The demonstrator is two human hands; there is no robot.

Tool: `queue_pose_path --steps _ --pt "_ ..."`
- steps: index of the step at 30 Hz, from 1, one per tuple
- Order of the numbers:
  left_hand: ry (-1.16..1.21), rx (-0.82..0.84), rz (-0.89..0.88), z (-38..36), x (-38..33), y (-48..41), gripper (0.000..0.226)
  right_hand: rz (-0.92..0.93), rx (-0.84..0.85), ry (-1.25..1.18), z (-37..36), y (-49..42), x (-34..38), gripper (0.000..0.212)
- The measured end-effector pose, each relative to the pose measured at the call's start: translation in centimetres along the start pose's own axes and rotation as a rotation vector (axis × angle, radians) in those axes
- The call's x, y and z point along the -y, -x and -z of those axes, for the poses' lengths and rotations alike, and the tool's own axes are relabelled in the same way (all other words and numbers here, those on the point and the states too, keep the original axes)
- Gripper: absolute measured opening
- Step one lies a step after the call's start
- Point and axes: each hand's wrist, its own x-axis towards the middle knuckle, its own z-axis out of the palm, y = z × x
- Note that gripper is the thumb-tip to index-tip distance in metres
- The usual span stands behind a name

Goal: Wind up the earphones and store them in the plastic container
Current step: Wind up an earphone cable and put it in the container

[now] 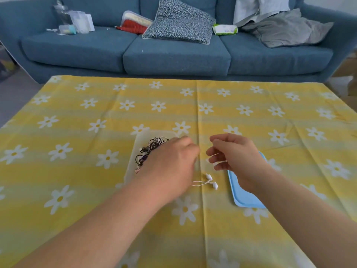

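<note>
White earphones (211, 181) lie on the yellow daisy tablecloth, their two buds between my hands and the thin cord running left under my left hand (172, 161). My left hand is fingers-down over the right side of a translucent plastic container (135, 151) that holds several dark and striped hair ties (152, 146). My right hand (235, 153) hovers curled, with white cord strands across its fingers. What the left fingers grip is hidden.
A light blue lid (243, 192) lies on the cloth under my right wrist. Beyond the table's far edge stands a blue sofa (173, 53) with a patterned cushion (179, 20), grey cloths, a tissue pack and small plastic boxes.
</note>
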Motion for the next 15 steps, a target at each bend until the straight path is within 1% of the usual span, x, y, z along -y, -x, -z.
queue_pose_path --steps 2,3,5,8,10,13,15 --pt "-0.041 0.192 -0.071 -2.3 -2.1 0.3 0.013 -0.048 0.048 0.080 1.3 0.5 -0.7 0.014" --pt "-0.092 0.274 -0.072 -3.4 -2.8 0.3 0.015 -0.068 0.073 0.127 1.9 0.7 -1.2 0.014" --pt "-0.147 0.373 -0.027 -5.2 -3.5 0.2 0.020 -0.101 0.114 0.222 3.3 1.3 -2.0 0.013" --pt "-0.133 0.387 0.023 -6.2 -3.6 -0.4 0.030 -0.152 0.188 0.340 4.6 2.2 -2.9 0.019" --pt "-0.140 0.407 0.038 -6.6 -4.0 -1.2 0.033 -0.174 0.228 0.351 5.9 2.6 -3.5 0.020" --pt "-0.158 0.440 0.083 -6.8 -4.1 -1.8 0.037 -0.143 0.281 0.371 7.0 3.1 -3.9 0.018" --pt "-0.180 0.455 0.087 -7.1 -4.4 -1.9 0.044 -0.102 0.254 0.387 7.9 3.1 -3.9 0.018"
